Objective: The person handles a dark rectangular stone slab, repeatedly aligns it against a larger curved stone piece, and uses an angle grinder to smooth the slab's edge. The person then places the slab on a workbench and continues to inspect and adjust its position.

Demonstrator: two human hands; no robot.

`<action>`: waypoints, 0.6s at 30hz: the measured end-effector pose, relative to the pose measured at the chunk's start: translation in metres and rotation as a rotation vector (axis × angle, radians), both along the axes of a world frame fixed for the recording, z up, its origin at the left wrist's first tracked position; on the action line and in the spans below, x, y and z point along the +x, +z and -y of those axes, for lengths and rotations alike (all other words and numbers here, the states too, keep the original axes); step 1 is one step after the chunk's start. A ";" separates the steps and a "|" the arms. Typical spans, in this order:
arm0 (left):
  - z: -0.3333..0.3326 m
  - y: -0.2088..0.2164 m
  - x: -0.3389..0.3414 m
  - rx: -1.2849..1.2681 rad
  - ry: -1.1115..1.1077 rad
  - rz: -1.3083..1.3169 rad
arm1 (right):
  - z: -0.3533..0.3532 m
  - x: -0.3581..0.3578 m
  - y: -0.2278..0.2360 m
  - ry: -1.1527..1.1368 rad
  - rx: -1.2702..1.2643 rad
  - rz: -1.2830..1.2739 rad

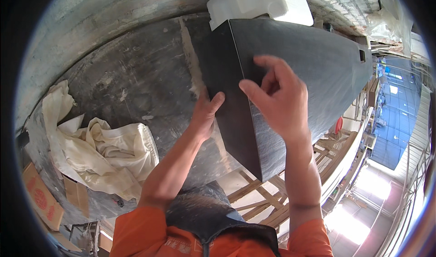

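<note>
A large dark grey box-like piece [309, 53] with a textured face lies on the dark worktable. A thin pale line runs along the corner between its broad face and its narrower side. My left hand [206, 116] is at the left edge of that side, thumb laid over the dark surface; its other fingers are mostly hidden. Above the corner line is my right hand [284, 96], empty, with thumb and forefinger spread apart and the rest curled. The thumb tip appears close to the line; whether it touches I cannot tell.
Bunched cream cloth [113, 143] lies on the scuffed worktable [131, 71] at left, near a cardboard box [43, 195]. White moulded plastic [259, 3] stands behind the dark piece, before a brick wall. Wooden slats [268, 198] stand below right.
</note>
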State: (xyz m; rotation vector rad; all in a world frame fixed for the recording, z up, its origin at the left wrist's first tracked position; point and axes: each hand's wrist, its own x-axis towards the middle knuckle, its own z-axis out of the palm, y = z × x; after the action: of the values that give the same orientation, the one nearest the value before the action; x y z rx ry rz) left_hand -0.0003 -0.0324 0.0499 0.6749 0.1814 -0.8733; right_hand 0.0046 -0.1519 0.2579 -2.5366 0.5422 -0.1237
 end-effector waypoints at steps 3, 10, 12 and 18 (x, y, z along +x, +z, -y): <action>0.001 -0.001 0.000 -0.015 0.006 0.002 | 0.014 0.039 -0.003 0.116 -0.060 0.018; 0.000 0.002 0.003 0.018 -0.039 -0.022 | 0.038 0.093 0.003 0.297 0.028 -0.151; 0.001 0.001 0.002 0.025 -0.035 -0.021 | 0.040 0.093 -0.001 0.306 0.067 -0.130; -0.003 0.001 0.008 0.009 -0.087 -0.017 | 0.043 0.093 -0.002 0.328 0.099 -0.139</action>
State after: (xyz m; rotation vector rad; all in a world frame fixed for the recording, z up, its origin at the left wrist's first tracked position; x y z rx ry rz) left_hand 0.0074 -0.0296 0.0504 0.6878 0.1720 -0.9622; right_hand 0.0975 -0.1944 0.2559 -2.5098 0.1722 0.1958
